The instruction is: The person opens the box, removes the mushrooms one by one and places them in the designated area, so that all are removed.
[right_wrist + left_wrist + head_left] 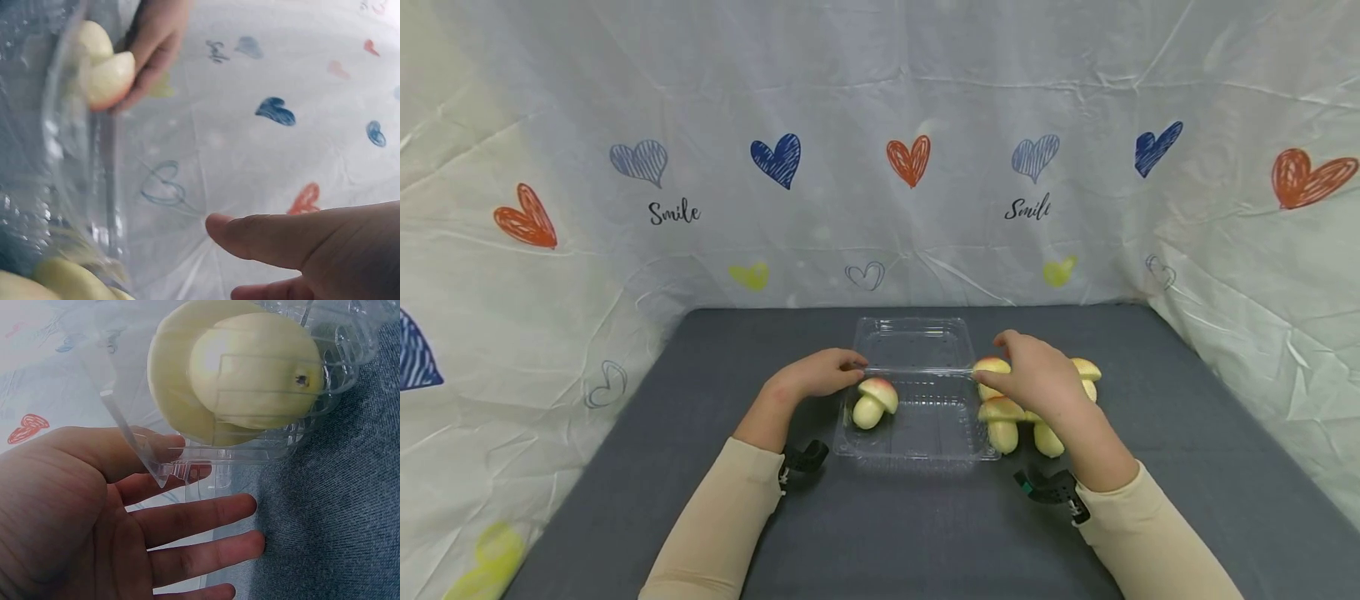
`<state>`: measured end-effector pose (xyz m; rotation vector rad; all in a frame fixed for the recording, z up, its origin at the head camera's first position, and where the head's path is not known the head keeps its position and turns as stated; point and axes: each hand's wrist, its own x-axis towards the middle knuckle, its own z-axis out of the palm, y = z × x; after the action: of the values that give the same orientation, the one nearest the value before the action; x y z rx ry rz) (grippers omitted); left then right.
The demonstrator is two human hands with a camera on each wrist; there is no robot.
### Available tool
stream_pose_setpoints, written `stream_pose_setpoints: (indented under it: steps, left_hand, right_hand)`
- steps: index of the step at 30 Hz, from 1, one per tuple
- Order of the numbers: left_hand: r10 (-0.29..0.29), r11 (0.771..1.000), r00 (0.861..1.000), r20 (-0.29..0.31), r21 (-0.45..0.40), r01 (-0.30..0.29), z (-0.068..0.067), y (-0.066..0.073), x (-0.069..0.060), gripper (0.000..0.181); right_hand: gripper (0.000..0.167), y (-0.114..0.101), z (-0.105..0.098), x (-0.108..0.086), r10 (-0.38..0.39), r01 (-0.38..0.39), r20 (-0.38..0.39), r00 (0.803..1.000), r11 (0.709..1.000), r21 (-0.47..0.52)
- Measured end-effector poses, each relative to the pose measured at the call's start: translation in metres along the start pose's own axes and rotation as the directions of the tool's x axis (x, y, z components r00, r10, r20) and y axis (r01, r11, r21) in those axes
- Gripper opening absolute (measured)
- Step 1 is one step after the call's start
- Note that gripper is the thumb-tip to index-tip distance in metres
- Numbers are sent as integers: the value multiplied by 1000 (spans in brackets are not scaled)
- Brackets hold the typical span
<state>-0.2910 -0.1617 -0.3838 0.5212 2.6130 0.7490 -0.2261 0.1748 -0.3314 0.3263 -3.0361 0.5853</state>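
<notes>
A clear plastic clamshell container (936,421) lies on the table with its lid (913,342) folded back. Inside, on the left, is one mushroom (871,408) with a pale stem and a reddish-yellow cap. At the container's left rear corner, my left hand (823,372) pinches the rim between thumb and forefinger; the other fingers (206,553) extend loosely in the left wrist view. My right hand (1037,375) is by the right rear corner, above several more mushrooms (1002,429) and partly hiding them. Its thumb (250,236) and fingers are apart, holding nothing.
A dark grey cloth covers the table (895,533). Behind and at both sides hangs a white sheet (850,83) printed with hearts. Black straps (1052,487) with cameras sit at both wrists.
</notes>
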Motion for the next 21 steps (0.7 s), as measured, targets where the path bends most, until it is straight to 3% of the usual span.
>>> stream_pose_setpoints:
  steps: [15,21]
  left_hand:
    - [16,1000,1000,-1,-5,-16,0,-4,0,43]
    - [23,1000,1000,1,-5,-23,0,-3,0,42]
  right_hand:
    - [65,-30,45,5,-130,131,-77,989,991,3]
    - [61,-41,59,2,-201,203,-39,979,977,61]
